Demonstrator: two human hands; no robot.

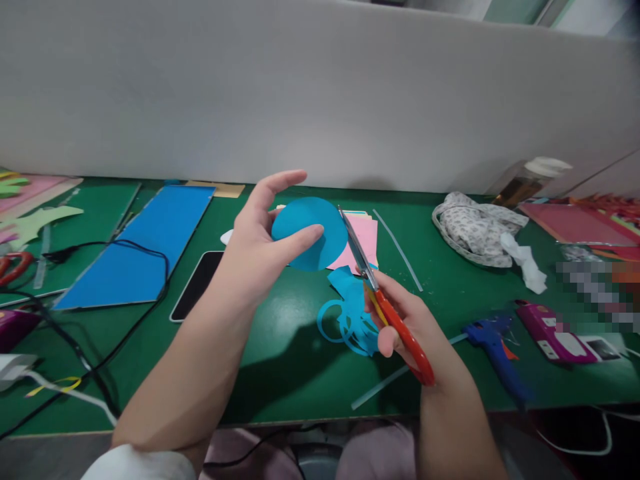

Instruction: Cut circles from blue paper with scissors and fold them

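A round blue paper disc (310,233) is pinched in my left hand (265,230), the thumb lying across its front and the index finger raised free above. My right hand (407,307) grips a pair of scissors (367,263) with red handles, their blades pointing up and to the left. The blade tips are close by the disc's right edge; whether they touch it I cannot tell. Curled blue paper offcuts (353,320) lie on the table below the disc. Behind it rests pink paper (363,237), partly hidden.
On the green table (280,373), a blue board (145,240), black cables (125,340) and a phone (197,287) lie left. At right are a blue glue gun (495,347), a magenta box (557,333), a patterned cloth bag (473,230) and a bottle (527,183). A white partition (300,93) stands behind.
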